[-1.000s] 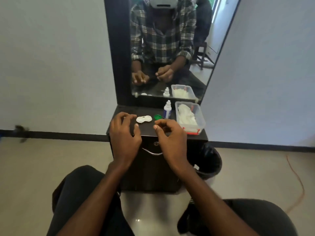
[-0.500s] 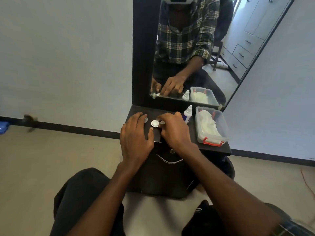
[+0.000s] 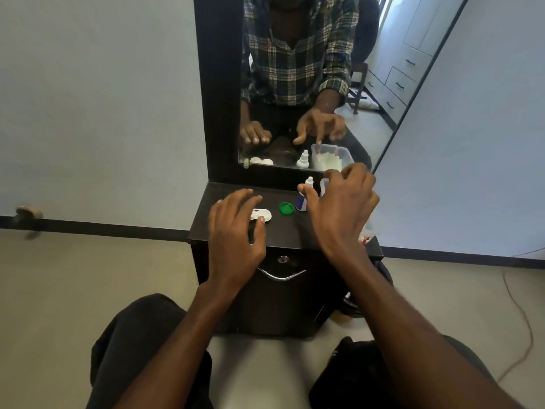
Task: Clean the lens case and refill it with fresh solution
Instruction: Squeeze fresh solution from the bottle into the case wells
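Note:
A white lens case (image 3: 263,214) lies on the dark cabinet top (image 3: 287,231). My left hand (image 3: 234,231) rests over its near left side, thumb tip touching the case, fingers spread. A green cap (image 3: 286,208) lies to the right of the case. Behind it stands a small solution bottle (image 3: 303,199) with a white nozzle and blue label. My right hand (image 3: 339,208) hovers with spread fingers over the clear plastic tub (image 3: 323,185), holding nothing; its thumb is close to the bottle. Most of the tub is hidden by the hand.
A tall mirror (image 3: 295,84) in a black frame stands at the back of the cabinet and reflects the person, hands and objects. The cabinet has a drawer with a metal handle (image 3: 281,275). A black bin (image 3: 380,278) sits on the floor at the right.
My right hand has left the lens case and moved right and back, over the tub. The green cap is uncovered. My left hand stays by the case.

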